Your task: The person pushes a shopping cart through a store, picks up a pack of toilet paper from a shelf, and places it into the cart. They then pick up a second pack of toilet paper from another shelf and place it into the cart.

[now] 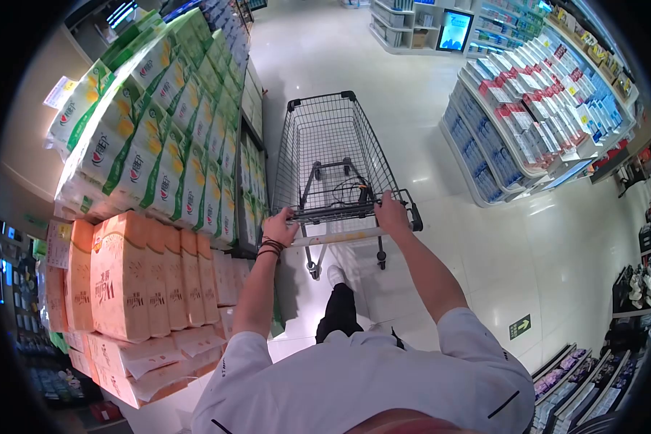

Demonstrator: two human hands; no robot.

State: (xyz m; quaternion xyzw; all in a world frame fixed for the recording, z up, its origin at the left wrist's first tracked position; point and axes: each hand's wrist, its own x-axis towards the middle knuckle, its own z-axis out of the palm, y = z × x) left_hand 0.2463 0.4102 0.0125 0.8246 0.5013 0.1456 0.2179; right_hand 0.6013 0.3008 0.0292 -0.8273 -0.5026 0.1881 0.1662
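A wire shopping cart [375, 148] with a dark frame stands straight ahead of me, and the floor shows through its mesh. My left hand [279, 228] is closed around the left end of the cart's pale handle bar [340, 236], with dark bands on the wrist. At the right end, my right hand [392, 215] grips the same bar. Some fingertips of both hands are hidden behind the handle. Below the bar, the cart's front casters and one white shoe [335, 275] of mine are visible.
Tall stacks of green-and-white tissue packs [148, 152] rise close on the left, with orange packs [123, 278] nearer me. A display island of boxed goods [535, 108] stands to the right. Shiny tiled floor [434, 195] lies between. Lower right are shelf racks [586, 383].
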